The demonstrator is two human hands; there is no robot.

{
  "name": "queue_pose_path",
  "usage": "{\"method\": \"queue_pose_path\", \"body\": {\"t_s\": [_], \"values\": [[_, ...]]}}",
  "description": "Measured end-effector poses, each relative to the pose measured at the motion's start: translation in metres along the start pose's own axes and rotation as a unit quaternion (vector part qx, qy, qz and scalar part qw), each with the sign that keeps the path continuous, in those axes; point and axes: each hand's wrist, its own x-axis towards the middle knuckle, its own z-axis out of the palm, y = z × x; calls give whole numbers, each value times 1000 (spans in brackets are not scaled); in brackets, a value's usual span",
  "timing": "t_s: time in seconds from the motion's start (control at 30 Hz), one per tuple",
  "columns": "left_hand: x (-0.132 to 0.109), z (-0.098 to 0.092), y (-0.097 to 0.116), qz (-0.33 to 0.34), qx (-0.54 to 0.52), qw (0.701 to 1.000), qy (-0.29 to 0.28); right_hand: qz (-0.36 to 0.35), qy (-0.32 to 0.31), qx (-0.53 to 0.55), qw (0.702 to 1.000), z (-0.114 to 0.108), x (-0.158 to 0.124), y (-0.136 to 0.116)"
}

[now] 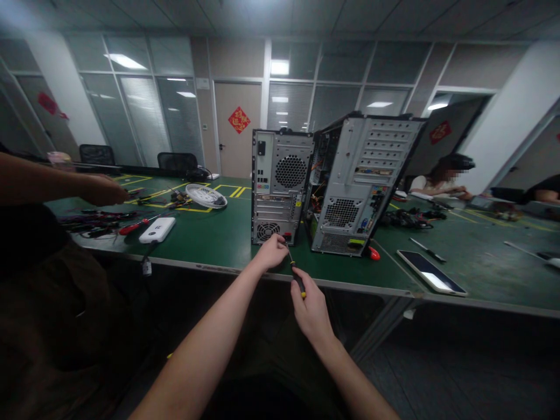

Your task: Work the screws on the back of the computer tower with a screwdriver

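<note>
My right hand (311, 306) is wrapped round the black and yellow handle of a screwdriver (299, 282), whose thin shaft points up and to the left. The tip end lies by my left hand (273, 252), at the lower back of a smaller computer tower (280, 198). The left fingers are curled in a pinch there; what they hold, if anything, is hidden. This tower stands upright, its rear fan grille and ports facing me. Right beside it is a larger computer tower (356, 192), its left side open with wires inside.
A red-handled tool (374, 254) lies behind the larger tower. On the green table (231, 248) are a phone (431, 273), a white power bank (157, 230), a white basket (205, 196), cables and a red screwdriver (133, 227). A co-worker's arm (65, 184) reaches in at left; another person sits at right.
</note>
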Motion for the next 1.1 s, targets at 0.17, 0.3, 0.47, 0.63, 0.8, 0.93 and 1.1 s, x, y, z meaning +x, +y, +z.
{"method": "queue_pose_path", "body": {"t_s": [0.17, 0.3, 0.47, 0.63, 0.8, 0.93, 1.1], "values": [[-7, -4, 6, 35, 43, 998, -27, -4, 5, 1, 1000, 2, -2, 1], [-11, -4, 10, 54, 55, 997, -29, -2, 8, 3, 1000, 2, -3, 4], [-11, -1, 11, 35, 49, 998, -25, 5, 17, 11, 1000, 3, -5, 7], [-9, 3, 11, -6, 49, 999, -2, 6, 5, 25, 1000, 1, -6, 7], [-7, 2, 13, -32, 54, 998, 20, 10, -36, 65, 997, -5, -8, 9], [-7, 0, 13, -35, 50, 998, 26, 32, -68, 107, 991, -8, -15, 14], [-7, 0, 11, -39, 39, 998, 27, -37, -24, 56, 997, -12, -20, 13]]}}
